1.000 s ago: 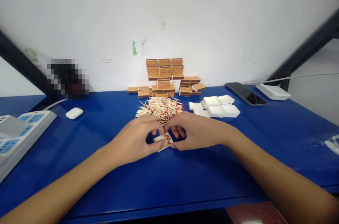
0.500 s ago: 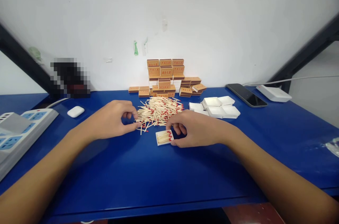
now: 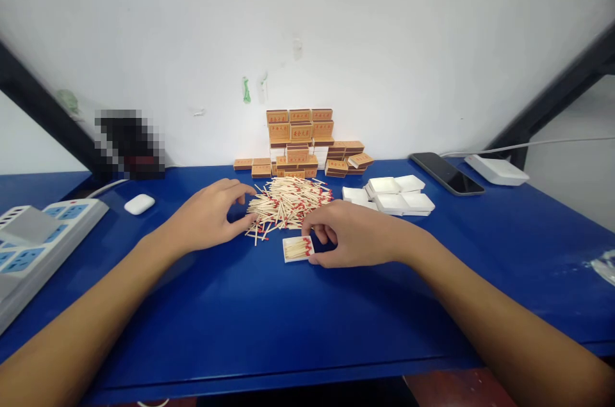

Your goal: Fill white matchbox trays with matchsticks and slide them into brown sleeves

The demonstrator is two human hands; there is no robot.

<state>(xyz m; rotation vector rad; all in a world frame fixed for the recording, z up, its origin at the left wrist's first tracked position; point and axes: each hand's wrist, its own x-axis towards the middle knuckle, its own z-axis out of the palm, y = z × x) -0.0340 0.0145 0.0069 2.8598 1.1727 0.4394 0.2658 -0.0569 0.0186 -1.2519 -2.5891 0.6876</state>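
A loose heap of red-tipped matches lies in the middle of the blue table. At its left edge my left hand has thumb and fingers apart, the fingertips close to the matchsticks, and I see nothing held in it. In front of the heap lies a small white matchbox tray, partly filled with matches whose red heads point right. My right hand grips the right end of this tray between thumb and fingers.
Stacked matchboxes stand against the wall behind the heap. White matchbox trays sit to the right, before a phone and a white device. At left are a white earphone case and a power strip.
The fingers of my left hand have spread wider at the heap's left edge. My right hand keeps its grip on the tray, which has hardly moved.
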